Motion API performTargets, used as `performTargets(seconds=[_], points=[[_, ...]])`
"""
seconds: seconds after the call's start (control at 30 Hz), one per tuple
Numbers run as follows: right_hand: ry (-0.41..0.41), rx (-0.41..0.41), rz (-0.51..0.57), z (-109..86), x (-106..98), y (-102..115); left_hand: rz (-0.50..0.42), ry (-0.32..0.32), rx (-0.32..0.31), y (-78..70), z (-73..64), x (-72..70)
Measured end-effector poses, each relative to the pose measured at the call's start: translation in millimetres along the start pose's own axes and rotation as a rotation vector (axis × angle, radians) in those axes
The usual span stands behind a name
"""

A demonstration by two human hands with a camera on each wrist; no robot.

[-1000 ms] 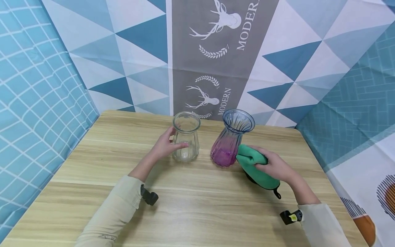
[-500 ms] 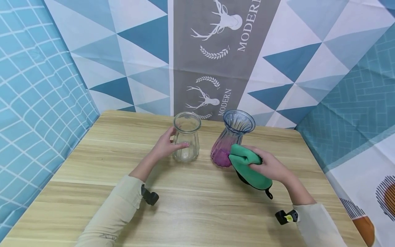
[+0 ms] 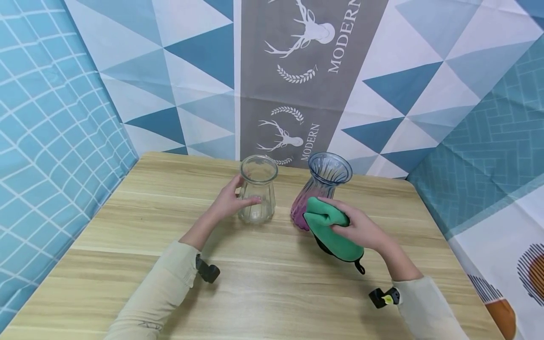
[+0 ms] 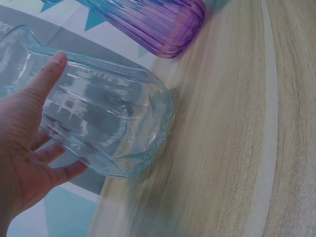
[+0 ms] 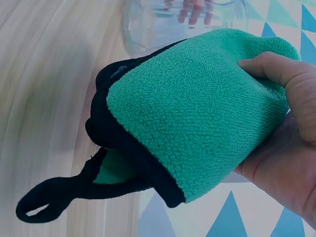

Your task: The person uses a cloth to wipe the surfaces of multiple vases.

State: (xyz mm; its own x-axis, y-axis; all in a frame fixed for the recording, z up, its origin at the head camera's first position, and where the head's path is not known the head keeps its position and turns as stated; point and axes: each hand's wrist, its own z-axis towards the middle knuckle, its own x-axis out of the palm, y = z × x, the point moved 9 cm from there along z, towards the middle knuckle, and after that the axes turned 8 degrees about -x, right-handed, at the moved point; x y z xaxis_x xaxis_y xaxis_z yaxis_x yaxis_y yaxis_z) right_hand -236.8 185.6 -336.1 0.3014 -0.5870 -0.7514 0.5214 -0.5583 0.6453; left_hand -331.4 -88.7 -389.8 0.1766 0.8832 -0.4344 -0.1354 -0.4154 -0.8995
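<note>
A clear ribbed glass vase [image 3: 267, 200] stands near the back of the table, and my left hand [image 3: 226, 200] holds its side. In the left wrist view the thumb lies along one side of the vase [image 4: 98, 111] while the fingers wrap the other. To the right stands a second glass vase [image 3: 330, 169], blue at the mouth and purple below. My right hand [image 3: 361, 224] grips a folded green towel [image 3: 335, 238], which hides part of the purple base in the head view. The right wrist view shows the towel's [image 5: 192, 108] fluffy face, black edging and hanging loop.
Both vases stand on a light wood-grain table [image 3: 255, 293]. Behind it hangs a patterned cloth [image 3: 204, 61] with triangles and deer heads. A blue checked cloth [image 3: 51, 132] runs along the left side, and another patterned cloth [image 3: 501, 156] along the right.
My right hand has moved left with the green towel, in front of the purple base of the coloured vase. The left hand keeps its hold on the clear vase.
</note>
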Motion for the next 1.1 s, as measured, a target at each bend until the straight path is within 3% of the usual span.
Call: performTargets(seconds=[0.63, 1.1], points=[[-0.058, -0.058, 0.055, 23.5, 13.4, 17.8, -0.004, 0.001, -0.009, -0.7, -1.2, 1.5], [-0.175, -0.046, 0.113, 43.4, 17.1, 27.4, -0.013, 0.003, -0.023, 1.5, -1.4, 0.7]])
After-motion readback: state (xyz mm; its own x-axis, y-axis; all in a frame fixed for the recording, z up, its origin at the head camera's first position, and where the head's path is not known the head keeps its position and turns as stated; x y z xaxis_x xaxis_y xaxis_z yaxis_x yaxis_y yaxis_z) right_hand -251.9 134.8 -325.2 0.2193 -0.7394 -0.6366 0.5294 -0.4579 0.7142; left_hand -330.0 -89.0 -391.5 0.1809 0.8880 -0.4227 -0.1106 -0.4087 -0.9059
